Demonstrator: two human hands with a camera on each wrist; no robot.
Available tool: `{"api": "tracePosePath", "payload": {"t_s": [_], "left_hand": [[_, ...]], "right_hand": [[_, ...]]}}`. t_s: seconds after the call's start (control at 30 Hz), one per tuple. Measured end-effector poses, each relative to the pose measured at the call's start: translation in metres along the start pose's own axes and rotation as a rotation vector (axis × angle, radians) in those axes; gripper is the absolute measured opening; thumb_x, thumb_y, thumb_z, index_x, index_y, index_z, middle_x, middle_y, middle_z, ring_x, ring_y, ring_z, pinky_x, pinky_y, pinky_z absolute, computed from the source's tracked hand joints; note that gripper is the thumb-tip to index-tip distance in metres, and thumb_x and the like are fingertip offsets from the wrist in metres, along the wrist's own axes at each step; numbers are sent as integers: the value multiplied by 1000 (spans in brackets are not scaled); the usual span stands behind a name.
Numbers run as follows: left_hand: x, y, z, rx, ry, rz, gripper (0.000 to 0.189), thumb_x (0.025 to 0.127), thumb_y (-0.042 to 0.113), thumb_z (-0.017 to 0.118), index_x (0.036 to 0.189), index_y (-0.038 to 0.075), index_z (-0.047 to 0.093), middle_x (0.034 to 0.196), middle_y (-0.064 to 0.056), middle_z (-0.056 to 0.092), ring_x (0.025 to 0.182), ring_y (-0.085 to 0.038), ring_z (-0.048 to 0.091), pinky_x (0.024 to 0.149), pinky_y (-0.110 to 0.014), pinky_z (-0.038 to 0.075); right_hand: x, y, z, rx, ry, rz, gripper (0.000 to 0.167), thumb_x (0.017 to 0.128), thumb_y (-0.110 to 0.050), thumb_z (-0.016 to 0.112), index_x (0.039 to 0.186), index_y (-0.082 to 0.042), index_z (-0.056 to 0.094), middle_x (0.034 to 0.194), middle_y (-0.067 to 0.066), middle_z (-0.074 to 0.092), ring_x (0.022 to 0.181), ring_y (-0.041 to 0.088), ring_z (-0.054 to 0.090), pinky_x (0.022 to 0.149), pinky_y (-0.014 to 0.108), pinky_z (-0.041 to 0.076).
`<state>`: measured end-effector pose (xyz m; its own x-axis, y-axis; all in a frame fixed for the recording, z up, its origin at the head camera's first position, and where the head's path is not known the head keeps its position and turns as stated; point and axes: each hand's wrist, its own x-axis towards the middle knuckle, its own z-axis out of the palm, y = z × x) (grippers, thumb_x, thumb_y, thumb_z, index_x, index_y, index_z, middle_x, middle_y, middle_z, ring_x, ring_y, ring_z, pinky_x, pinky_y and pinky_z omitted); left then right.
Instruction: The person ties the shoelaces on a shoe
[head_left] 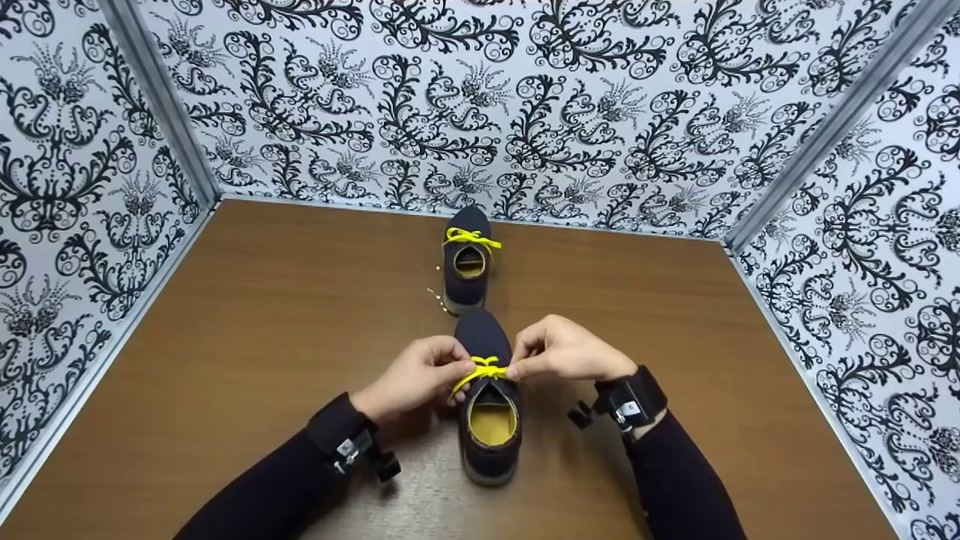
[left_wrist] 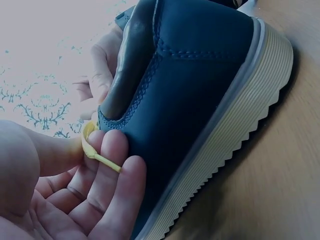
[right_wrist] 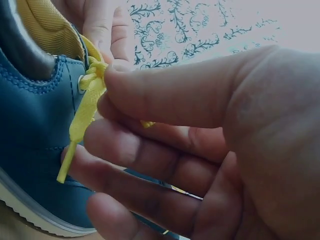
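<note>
A dark shoe (head_left: 484,334) with a yellow insole and a thick pale sole stands in front of me, toe pointing away. Across its tongue the yellow shoelace (head_left: 491,371) forms a bow. From the left side my left hand (head_left: 416,375) pinches part of the lace between thumb and fingers; one lace end (left_wrist: 107,162) lies over its fingers in the left wrist view. My right hand (head_left: 574,351) pinches the lace on the other side, close to the knot (right_wrist: 97,70). A loose lace tip (right_wrist: 64,167) hangs along the shoe's side in the right wrist view.
Directly beyond the toe stands a matching shoe (head_left: 466,289), its yellow lace (head_left: 472,238) tied in a bow. Both rest on a brown wooden table (head_left: 315,277). Patterned black-and-white panels (head_left: 450,97) enclose the back and sides. A camera strap (head_left: 634,397) wraps my right wrist.
</note>
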<state>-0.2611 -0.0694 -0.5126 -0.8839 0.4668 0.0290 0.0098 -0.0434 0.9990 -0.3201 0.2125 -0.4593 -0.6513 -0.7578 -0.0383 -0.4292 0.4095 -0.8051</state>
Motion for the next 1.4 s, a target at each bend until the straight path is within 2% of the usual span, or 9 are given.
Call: {"api": "tracePosePath", "payload": {"t_s": [0.23, 0.33, 0.47, 0.57, 0.67, 0.83, 0.97, 1.23, 1.4], "left_hand": [[0, 1, -2, -20, -23, -11, 16, 110, 8, 68, 104, -6, 66, 80, -10, 71, 69, -18, 70, 61, -29, 60], [0, 1, -3, -28, -28, -16, 16, 110, 8, 68, 104, -6, 65, 81, -10, 71, 70, -18, 71, 62, -29, 60], [0, 1, -4, 12, -23, -10, 16, 110, 10, 68, 104, -5, 67, 81, -9, 72, 69, -18, 71, 61, -30, 60], [0, 1, -3, 32, -19, -9, 16, 111, 12, 69, 105, -3, 68, 82, -8, 72, 69, -18, 70, 60, -31, 61], [-1, 1, -2, 29, -15, -11, 17, 111, 14, 70, 106, -3, 68, 84, -8, 72, 70, -17, 70, 60, -30, 61], [0, 0, -2, 27, -6, -11, 19, 111, 15, 71, 107, -4, 68, 84, -8, 72, 71, -17, 70, 61, -30, 61], [0, 1, -1, 23, -5, -15, 19, 111, 14, 70, 106, -4, 68, 84, -8, 72, 71, -17, 71, 60, -30, 60], [0, 1, -2, -9, -8, -28, 18, 111, 14, 69, 104, -3, 67, 84, -9, 72, 72, -18, 72, 65, -32, 62], [0, -1, -3, -37, -13, -43, 16, 110, 12, 70, 103, -2, 66, 84, -9, 71, 72, -18, 73, 63, -32, 63]], "right_hand": [[0, 1, 0, 51, -9, 8, 11, 94, -20, 89, 84, -16, 86, 80, 9, 78, 66, 11, 60, 60, 22, 43], [1, 0, 0, 102, -29, 5, 12, 94, -16, 88, 84, -11, 84, 81, 14, 77, 67, 16, 61, 60, 21, 43], [1, 0, -1, 152, -49, 16, 11, 95, -15, 87, 87, -9, 83, 82, 12, 76, 69, 19, 61, 61, 22, 44], [2, 1, -1, 148, -53, 40, 10, 98, -19, 86, 92, -11, 85, 82, 6, 75, 71, 16, 60, 63, 22, 46], [2, 0, 0, 122, -47, 63, 19, 101, -26, 84, 94, -9, 85, 80, 11, 72, 70, 15, 59, 63, 23, 45], [2, 2, 1, 100, -31, 68, 22, 104, -26, 80, 92, -8, 84, 82, 27, 68, 72, 27, 60, 64, 23, 45], [3, 5, 2, 83, -17, 74, 14, 102, -19, 79, 93, -11, 85, 85, 26, 73, 75, 34, 65, 66, 24, 50], [2, 2, 1, 104, -16, 87, 13, 98, -12, 75, 89, -5, 82, 84, 3, 75, 76, 28, 65, 68, 26, 51], [1, 0, 0, 120, -27, 106, 14, 97, -11, 73, 89, -3, 80, 83, 16, 72, 71, 18, 62, 61, 20, 45]]}}
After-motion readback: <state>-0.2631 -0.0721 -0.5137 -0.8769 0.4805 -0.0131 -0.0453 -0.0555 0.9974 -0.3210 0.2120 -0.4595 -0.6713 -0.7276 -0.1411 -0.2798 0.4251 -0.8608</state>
